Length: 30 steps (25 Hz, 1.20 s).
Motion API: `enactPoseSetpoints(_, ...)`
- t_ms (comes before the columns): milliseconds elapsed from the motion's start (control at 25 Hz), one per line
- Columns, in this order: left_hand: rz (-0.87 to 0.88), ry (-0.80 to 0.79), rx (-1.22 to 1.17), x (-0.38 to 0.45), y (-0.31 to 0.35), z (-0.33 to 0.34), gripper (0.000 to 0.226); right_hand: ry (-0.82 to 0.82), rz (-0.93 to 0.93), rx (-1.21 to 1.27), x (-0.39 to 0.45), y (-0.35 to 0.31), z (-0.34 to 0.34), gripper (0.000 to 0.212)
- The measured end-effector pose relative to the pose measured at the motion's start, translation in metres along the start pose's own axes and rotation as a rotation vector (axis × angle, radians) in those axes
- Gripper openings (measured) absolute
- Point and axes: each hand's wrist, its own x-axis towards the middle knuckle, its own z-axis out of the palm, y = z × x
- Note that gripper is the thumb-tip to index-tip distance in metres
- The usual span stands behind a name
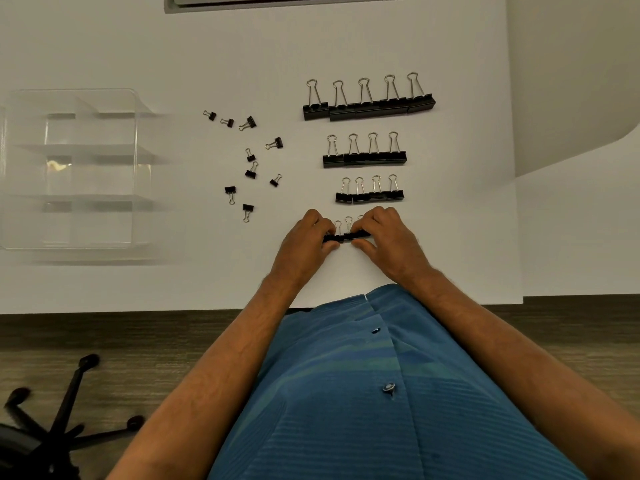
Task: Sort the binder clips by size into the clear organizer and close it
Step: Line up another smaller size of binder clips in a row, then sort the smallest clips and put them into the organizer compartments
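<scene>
Black binder clips lie in rows on the white table: a row of the largest clips (369, 107) at the back, a medium row (364, 157) below it, and a smaller row (369, 195) nearer me. My left hand (306, 239) and my right hand (389, 237) pinch the two ends of a fourth row of small clips (348, 234) close to the table's front. Several tiny and small loose clips (251, 173) lie scattered to the left. The clear organizer (74, 168) stands open at the far left, with nothing visible in its compartments.
The table's front edge (138, 308) runs just below my hands, with dark wood floor beyond it. A chair base (52, 431) shows at the lower left. A grey device edge (284, 1) sits at the table's back.
</scene>
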Motion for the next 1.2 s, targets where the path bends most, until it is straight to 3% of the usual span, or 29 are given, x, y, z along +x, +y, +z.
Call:
enactPoseSetpoints(880,0.048,0.008,0.029,0.009,0.029,0.022,0.024,0.008,0.026,-0.012,-0.022,0.027,-0.014,0.026)
enactPoseSetpoints(1200,0.028,0.087,-0.017,-0.013,0.019,0.005,0.024,0.136,0.060,-0.040,-0.022,0.013,-0.033,0.025)
